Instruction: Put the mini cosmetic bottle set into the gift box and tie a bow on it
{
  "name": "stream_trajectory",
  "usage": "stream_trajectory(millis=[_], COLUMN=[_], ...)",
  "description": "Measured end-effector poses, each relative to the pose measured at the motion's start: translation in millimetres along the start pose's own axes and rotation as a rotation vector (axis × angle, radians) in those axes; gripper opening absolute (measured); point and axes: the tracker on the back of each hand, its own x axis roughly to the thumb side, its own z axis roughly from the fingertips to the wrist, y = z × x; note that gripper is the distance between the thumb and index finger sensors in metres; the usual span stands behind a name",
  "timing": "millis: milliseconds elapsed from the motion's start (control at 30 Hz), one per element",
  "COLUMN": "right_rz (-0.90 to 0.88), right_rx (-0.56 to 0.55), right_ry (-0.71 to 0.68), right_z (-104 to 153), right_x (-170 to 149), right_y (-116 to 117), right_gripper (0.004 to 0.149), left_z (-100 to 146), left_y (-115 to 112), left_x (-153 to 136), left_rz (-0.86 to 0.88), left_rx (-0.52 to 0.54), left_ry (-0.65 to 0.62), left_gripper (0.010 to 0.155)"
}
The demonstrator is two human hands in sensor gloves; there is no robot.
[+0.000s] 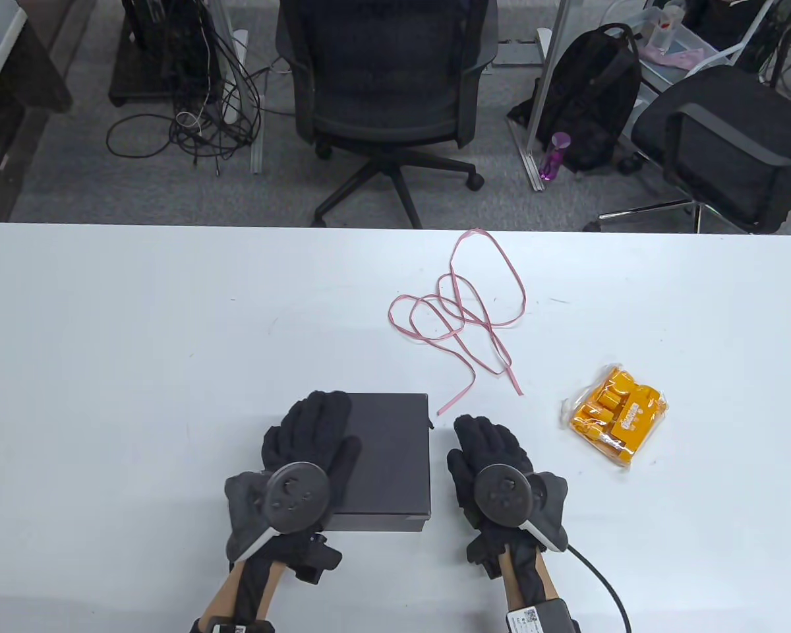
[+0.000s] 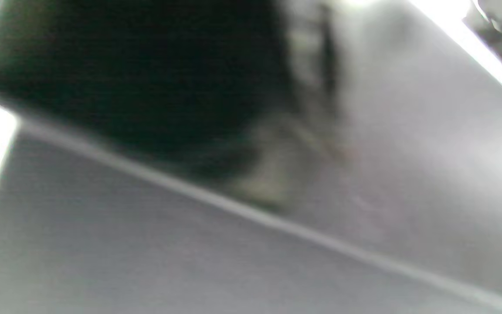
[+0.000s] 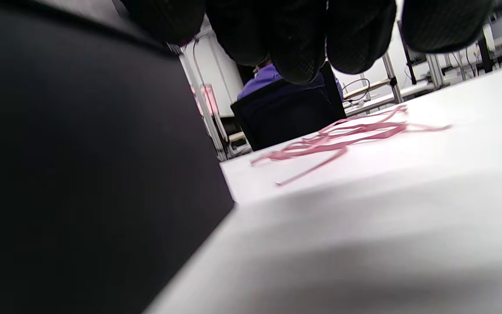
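A closed black gift box [image 1: 389,455] lies near the table's front edge. My left hand [image 1: 310,432] rests flat on the left part of its lid, fingers straight. My right hand [image 1: 484,442] lies open on the table just right of the box, apart from it; its fingertips [image 3: 296,48] hang over the table beside the dark box wall [image 3: 81,174]. The mini cosmetic bottle set [image 1: 616,415], orange bottles in a clear bag, lies to the right. A pink ribbon [image 1: 465,310] lies in loose loops behind the box, also low across the right wrist view [image 3: 347,135]. The left wrist view is blurred.
The white table [image 1: 138,343] stretches wide on the left. Behind its far edge stand two office chairs [image 1: 385,72], a black backpack [image 1: 593,92] and tangled cables [image 1: 191,112] on the floor. A cable [image 1: 600,580] trails from my right wrist.
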Motion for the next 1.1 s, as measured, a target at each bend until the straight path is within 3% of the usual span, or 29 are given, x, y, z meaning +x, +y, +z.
stream_trajectory(millis=[67, 167, 300, 367, 467, 867, 1100], right_rz=[-0.209, -0.542, -0.870, -0.919, -0.929, -0.924, -0.956], right_rx=[-0.008, 0.067, 0.205, 0.276, 0.309, 0.210, 0.186], right_ry=[0.026, 0.030, -0.021, -0.047, -0.062, 0.025, 0.059], right_z=[0.1, 0.4, 2.6, 3.8, 5.1, 9.8, 10.1], right_x=[0.2, 2.5, 8.6, 12.4, 18.2, 12.1, 7.8], right_y=[4.4, 13.2, 25.5, 30.6, 35.0, 39.5, 39.7], right_gripper=[0.059, 0.064, 0.072, 0.073, 0.073, 0.062, 0.059], left_z=[1.1, 4.9, 8.9, 11.2, 15.2, 20.0, 17.9], left_y=[-4.9, -25.8, -48.9, -55.0, -63.0, -63.0, -59.4], left_x=[-24.3, -61.8, -82.3, -81.7, -75.0, -73.1, -73.8], left_rz=[0.140, 0.465, 0.847, 0.926, 0.967, 0.989, 0.962], left_rx=[-0.021, -0.062, -0.230, -0.250, -0.305, -0.133, -0.151], left_ry=[0.038, 0.038, 0.077, 0.078, 0.069, 0.185, 0.210], left_gripper=[0.067, 0.069, 0.071, 0.070, 0.069, 0.060, 0.060])
